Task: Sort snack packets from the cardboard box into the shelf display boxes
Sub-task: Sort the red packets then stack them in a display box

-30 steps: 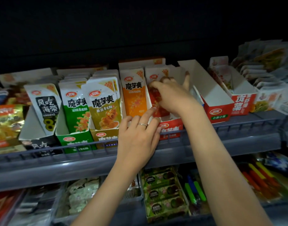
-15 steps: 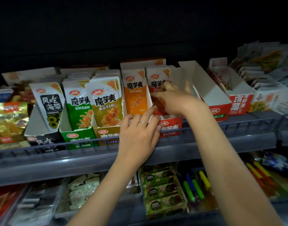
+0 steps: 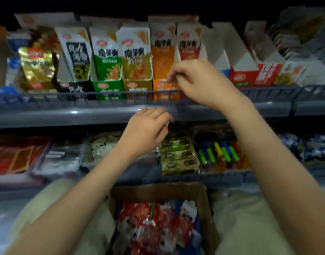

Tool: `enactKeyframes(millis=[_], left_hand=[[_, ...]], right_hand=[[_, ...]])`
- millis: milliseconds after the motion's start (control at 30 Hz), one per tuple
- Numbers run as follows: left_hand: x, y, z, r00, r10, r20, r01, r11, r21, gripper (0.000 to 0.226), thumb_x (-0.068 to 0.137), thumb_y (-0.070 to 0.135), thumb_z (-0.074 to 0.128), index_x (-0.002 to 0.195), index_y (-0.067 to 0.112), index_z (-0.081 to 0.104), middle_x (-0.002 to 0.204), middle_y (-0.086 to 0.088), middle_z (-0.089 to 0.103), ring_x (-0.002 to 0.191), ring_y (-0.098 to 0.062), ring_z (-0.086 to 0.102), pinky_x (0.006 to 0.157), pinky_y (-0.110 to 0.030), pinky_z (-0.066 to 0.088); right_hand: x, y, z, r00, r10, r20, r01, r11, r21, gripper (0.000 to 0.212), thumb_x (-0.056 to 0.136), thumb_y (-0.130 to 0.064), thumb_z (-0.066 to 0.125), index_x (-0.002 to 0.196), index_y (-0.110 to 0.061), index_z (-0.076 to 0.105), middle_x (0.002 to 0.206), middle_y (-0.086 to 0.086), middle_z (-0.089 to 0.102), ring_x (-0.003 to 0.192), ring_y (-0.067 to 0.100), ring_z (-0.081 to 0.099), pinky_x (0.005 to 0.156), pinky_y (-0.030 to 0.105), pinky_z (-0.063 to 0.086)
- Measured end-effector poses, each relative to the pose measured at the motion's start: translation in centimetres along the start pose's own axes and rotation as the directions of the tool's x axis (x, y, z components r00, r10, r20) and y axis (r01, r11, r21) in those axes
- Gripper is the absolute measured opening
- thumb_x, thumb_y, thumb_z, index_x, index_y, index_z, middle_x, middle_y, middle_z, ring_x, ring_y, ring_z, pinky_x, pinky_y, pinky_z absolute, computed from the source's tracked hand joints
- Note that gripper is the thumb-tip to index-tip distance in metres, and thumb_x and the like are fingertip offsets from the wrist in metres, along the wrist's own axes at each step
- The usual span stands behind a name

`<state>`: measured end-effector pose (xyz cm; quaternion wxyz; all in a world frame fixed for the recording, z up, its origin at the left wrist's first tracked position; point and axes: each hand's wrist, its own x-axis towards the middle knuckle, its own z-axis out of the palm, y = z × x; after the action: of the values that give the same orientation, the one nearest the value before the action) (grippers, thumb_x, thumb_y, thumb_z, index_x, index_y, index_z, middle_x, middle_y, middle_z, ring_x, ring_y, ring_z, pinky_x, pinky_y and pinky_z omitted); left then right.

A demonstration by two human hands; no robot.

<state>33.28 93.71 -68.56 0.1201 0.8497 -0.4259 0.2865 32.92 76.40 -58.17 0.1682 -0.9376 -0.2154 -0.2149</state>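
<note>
Shelf rail (image 3: 84,97) fronting display boxes (image 3: 108,87). Your right hand (image 3: 204,83) hovering curled, grip unreadable in blur; left hand (image 3: 147,131) hanging loose, empty. Snack packets (image 3: 154,227) lying in cardboard box (image 3: 205,199) below. Risk: you clipping rail, toppling upright packs (image 3: 134,52).

The right grip (image 3: 200,83) hangs above the left grip (image 3: 147,131), fingers loosely curled.

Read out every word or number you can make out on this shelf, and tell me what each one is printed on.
"8", yellow, on the black-and-white packet.
"魔芋爽", smeared but just legible, on the green packet and the olive packet.
Everything else, including the display box fronts and the wrappers in the cardboard box, is too blurred to read.
</note>
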Motion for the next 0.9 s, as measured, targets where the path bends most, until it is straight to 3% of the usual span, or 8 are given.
enactKeyframes(millis=[133,233,400,533,600,667,800,900], left_hand=[[-6.4,0.6,0.0,0.910,-0.001,0.416,0.053,0.992,-0.112,0.031,0.087,0.029,0.040,0.095,0.015,0.066,0.088,-0.006,0.068,0.079,-0.027,0.065,0.065,-0.032,0.048],[-11.5,1.2,0.3,0.846,-0.018,0.533,0.082,0.992,-0.096,0.018,0.088,0.023,0.053,0.096,0.013,0.066,0.087,-0.010,0.069,0.076,-0.030,0.066,0.061,-0.033,0.047],[-18.6,1.0,0.2,0.748,-0.137,0.649,0.242,0.967,-0.075,0.024,0.096,0.024,0.048,0.114,0.016,0.063,0.109,-0.006,0.066,0.097,-0.027,0.061,0.074,-0.036,0.047],[-22.6,0.3,0.4,0.678,-0.165,0.716,0.311,0.947,-0.076,0.027,0.096,0.022,0.048,0.118,0.019,0.063,0.116,-0.002,0.065,0.104,-0.024,0.059,0.082,-0.037,0.047],[-24.2,-0.3,0.7,0.653,-0.183,0.735,0.355,0.931,-0.084,0.026,0.096,0.020,0.048,0.119,0.020,0.062,0.115,-0.002,0.065,0.101,-0.023,0.059,0.081,-0.034,0.045],[-25.8,-0.8,1.0,0.631,-0.209,0.747,0.403,0.911,-0.085,0.027,0.096,0.020,0.048,0.119,0.020,0.062,0.113,-0.004,0.065,0.095,-0.022,0.059,0.077,-0.032,0.043],[-27.9,-1.5,1.4,0.627,-0.222,0.746,0.432,0.897,-0.096,0.027,0.096,0.017,0.050,0.119,0.017,0.063,0.106,-0.007,0.066,0.086,-0.021,0.056,0.068,-0.026,0.031],[-29.0,-1.7,1.5,0.610,-0.236,0.757,0.464,0.880,-0.099,0.028,0.096,0.017,0.050,0.120,0.016,0.063,0.114,-0.006,0.065,0.098,-0.023,0.059,0.073,-0.026,0.033]], right_hand=[[-4.6,-1.8,6.5,0.987,-0.054,0.152,0.050,0.998,0.025,0.025,0.083,-0.015,0.045,0.095,-0.022,0.066,0.099,-0.004,0.068,0.094,0.020,0.062,0.077,0.037,0.050],[-8.3,-2.7,12.3,0.920,-0.049,0.388,0.054,0.999,-0.002,0.023,0.086,-0.013,0.047,0.097,-0.020,0.066,0.101,0.000,0.068,0.093,0.023,0.062,0.073,0.035,0.048],[-13.3,-4.6,20.6,0.667,-0.093,0.739,0.159,0.987,-0.019,0.018,0.091,-0.015,0.045,0.099,-0.021,0.060,0.097,0.002,0.064,0.086,0.023,0.060,0.067,0.036,0.049],[-16.6,-6.5,25.6,0.433,-0.101,0.896,0.161,0.986,0.034,0.021,0.092,-0.014,0.046,0.108,-0.016,0.061,0.101,0.006,0.062,0.085,0.023,0.057,0.067,0.035,0.045],[-18.6,-7.3,28.2,0.317,-0.058,0.947,0.090,0.995,0.031,0.026,0.093,-0.014,0.047,0.117,-0.014,0.058,0.102,0.006,0.061,0.081,0.019,0.053,0.062,0.030,0.041],[-21.1,-8.2,30.8,0.241,0.007,0.970,-0.080,0.997,0.012,0.033,0.095,-0.014,0.048,0.128,-0.013,0.052,0.106,0.006,0.059,0.082,0.016,0.052,0.062,0.026,0.040],[-27.2,-9.8,35.3,0.231,0.217,0.949,-0.507,0.859,-0.073,0.043,0.094,-0.017,0.053,0.135,-0.013,0.043,0.103,0.005,0.056,0.085,0.017,0.055,0.067,0.025,0.045],[-30.8,-11.1,37.0,0.175,0.311,0.934,-0.592,0.792,-0.153,0.042,0.094,-0.015,0.050,0.134,-0.012,0.041,0.123,0.013,0.055,0.103,0.026,0.055,0.081,0.031,0.046]])
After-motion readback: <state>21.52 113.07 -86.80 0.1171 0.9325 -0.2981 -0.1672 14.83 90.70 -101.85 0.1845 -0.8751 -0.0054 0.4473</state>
